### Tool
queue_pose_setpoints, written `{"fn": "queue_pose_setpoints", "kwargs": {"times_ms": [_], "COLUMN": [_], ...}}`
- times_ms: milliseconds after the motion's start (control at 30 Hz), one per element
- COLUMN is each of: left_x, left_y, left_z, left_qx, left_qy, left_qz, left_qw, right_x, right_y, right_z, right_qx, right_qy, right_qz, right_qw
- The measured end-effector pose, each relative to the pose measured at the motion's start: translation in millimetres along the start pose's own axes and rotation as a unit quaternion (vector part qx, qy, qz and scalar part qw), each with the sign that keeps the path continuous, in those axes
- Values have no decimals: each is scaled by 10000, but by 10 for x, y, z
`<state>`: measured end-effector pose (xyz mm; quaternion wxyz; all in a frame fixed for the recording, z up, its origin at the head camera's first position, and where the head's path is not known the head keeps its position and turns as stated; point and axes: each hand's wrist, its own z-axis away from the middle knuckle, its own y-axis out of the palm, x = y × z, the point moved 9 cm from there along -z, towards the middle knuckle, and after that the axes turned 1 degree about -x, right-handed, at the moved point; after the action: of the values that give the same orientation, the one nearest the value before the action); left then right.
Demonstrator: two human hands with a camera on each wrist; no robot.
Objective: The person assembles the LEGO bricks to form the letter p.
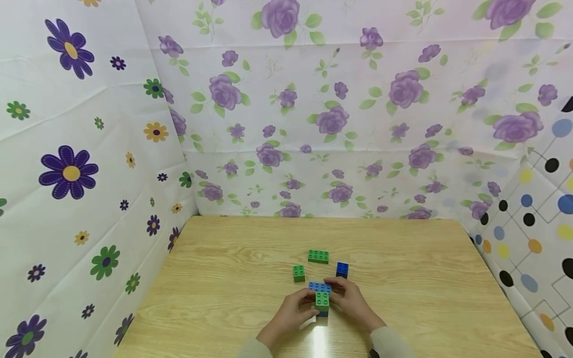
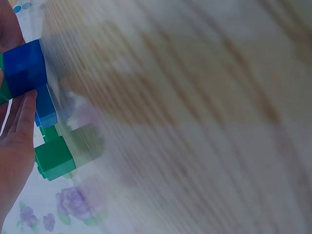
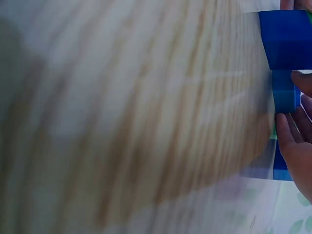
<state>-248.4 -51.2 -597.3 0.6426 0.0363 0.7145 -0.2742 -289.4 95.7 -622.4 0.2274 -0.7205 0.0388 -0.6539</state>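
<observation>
L hand (image 1: pixel 293 311), grip round stack (image 1: pixel 322 300) (top: head cam only); R hand (image 1: pixel 353 301) round lt blue brick (image 1: pixel 319 287).

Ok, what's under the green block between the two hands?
A dark blue block sits directly under the green block; the blue block's top is covered and cannot be seen.

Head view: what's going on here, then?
A person's left hand grips a stack: a square green plastic brick on a darker blue plastic brick. The right hand holds a lighter blue rectangular plastic brick just beyond that stack. Farther back on the wood-grain table stand a separate square green plastic brick, a rectangular green plastic brick and a square blue plastic brick.
</observation>
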Motion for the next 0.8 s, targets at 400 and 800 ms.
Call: {"fn": "queue_pose_setpoints", "kwargs": {"times_ms": [400,800], "left_x": [-5,-15], "left_y": [5,-3], "left_z": [2,11], "left_qx": [-104,-140], "left_qy": [-9,-143], "left_qz": [15,118], "left_qw": [9999,9997], "right_x": [-42,-6], "right_y": [47,-96], "right_z": [-46,39], "right_qx": [17,-126], "right_qy": [-10,13], "right_qz": [218,542], "right_qw": [9998,9985]}}
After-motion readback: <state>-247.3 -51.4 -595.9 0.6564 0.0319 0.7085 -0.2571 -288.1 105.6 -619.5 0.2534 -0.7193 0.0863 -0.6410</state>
